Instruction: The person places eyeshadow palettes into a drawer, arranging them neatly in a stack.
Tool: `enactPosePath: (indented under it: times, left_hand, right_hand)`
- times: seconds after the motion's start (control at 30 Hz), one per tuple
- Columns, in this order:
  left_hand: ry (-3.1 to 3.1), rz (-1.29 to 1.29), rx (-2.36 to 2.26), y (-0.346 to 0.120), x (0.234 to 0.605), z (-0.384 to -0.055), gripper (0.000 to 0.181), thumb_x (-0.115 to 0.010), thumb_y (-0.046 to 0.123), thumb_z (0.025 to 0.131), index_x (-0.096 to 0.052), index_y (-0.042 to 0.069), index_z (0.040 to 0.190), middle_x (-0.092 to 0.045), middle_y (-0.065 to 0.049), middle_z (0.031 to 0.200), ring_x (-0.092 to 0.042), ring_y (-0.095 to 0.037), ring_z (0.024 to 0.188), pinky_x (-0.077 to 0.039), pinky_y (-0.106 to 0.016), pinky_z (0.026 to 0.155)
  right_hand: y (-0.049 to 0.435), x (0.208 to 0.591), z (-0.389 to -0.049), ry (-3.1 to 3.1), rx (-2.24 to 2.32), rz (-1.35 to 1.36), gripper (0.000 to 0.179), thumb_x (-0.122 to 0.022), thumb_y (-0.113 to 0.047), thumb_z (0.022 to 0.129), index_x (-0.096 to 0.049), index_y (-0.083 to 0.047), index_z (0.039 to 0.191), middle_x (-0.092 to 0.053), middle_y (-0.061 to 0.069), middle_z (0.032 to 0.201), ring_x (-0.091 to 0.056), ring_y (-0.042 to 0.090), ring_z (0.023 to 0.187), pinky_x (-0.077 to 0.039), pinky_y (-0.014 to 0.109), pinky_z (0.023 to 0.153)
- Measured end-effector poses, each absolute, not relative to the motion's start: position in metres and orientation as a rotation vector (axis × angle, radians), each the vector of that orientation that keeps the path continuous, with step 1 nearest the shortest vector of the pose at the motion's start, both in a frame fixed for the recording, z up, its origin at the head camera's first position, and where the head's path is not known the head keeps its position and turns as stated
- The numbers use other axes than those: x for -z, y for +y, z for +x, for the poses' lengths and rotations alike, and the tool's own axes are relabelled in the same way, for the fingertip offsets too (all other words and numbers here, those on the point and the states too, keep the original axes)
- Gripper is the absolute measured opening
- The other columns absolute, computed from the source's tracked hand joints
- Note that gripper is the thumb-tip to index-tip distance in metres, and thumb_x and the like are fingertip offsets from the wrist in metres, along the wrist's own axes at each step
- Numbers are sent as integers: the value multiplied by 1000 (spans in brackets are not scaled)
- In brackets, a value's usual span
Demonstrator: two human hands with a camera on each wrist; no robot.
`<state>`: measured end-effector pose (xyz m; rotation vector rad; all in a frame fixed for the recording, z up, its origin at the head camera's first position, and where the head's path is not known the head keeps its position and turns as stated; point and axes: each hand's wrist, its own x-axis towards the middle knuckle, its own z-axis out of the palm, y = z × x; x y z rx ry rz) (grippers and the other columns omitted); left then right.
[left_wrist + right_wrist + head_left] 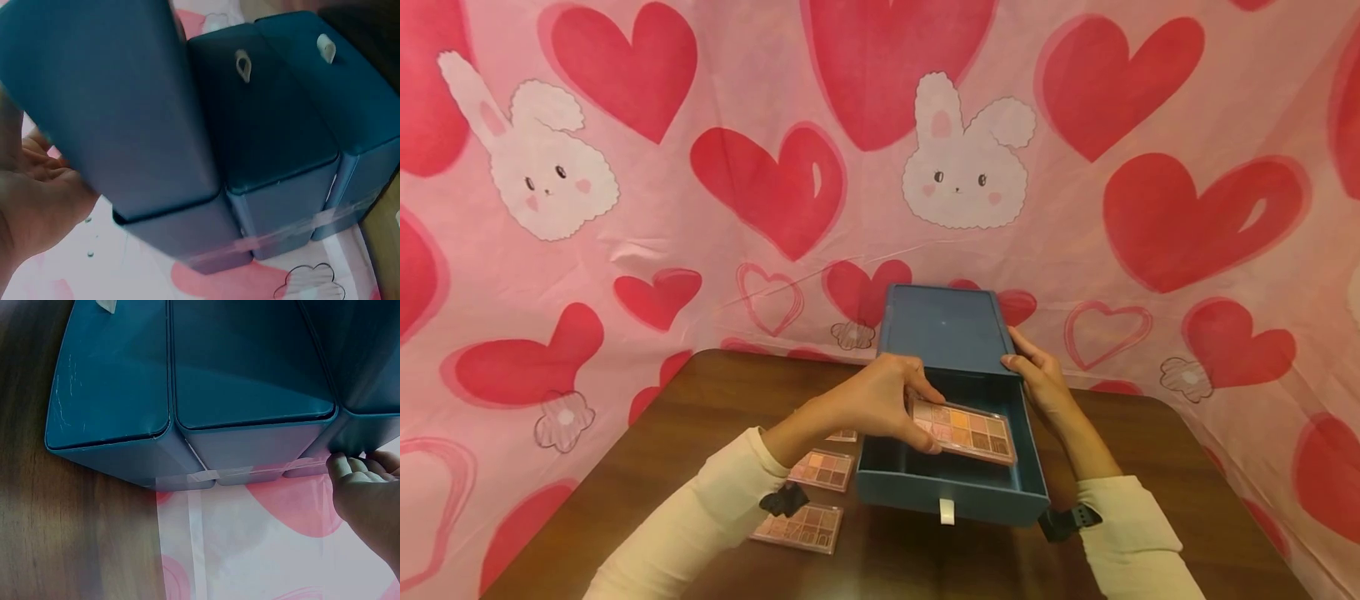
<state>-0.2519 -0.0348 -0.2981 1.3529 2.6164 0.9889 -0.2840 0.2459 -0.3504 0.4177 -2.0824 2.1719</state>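
Observation:
My left hand (880, 402) pinches an eyeshadow palette (973, 432) between thumb and fingers by its left end. The palette, with several pans in warm tones under a clear lid, is held slightly tilted over the pulled-out top drawer (917, 487) of a blue drawer box (947, 329). At the box's right front edge, my right hand (1041, 379) grips it, thumb on top and fingers along the side. In the right wrist view, that hand (369, 494) is against the side wall. The left wrist view shows the left hand (40, 200) beside the open drawer; the palette is hidden there.
Three more palettes lie in a column left of the box, the nearest palette (801, 527) at the front. Below the open drawer are closed drawers (269, 119) with fabric pull tabs. A pink heart-print cloth (760, 75) hangs behind the wooden table (700, 425).

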Motion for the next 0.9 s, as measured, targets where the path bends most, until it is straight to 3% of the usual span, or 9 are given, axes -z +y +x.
enactPosePath:
  times: [0.57, 0.9]
  left_hand:
    - [2696, 1392, -827, -20, 305, -247, 51, -95, 37, 65, -81, 14, 108, -62, 2, 82, -49, -6, 70, -39, -20, 58]
    - [2742, 1336, -671, -17, 307, -245, 54, -93, 44, 68, -80, 18, 114, -63, 4, 91, -50, -5, 76, -40, -19, 61]
  right_hand:
    - [246, 349, -283, -2111, -2157, 386, 67, -46, -5, 99, -20, 3, 159, -14, 22, 169, -58, -11, 107, -52, 9, 90]
    - [244, 349, -281, -2113, -2156, 366, 67, -46, -6, 98, -20, 2, 159, -13, 19, 170, -54, -12, 110, -50, 8, 92]
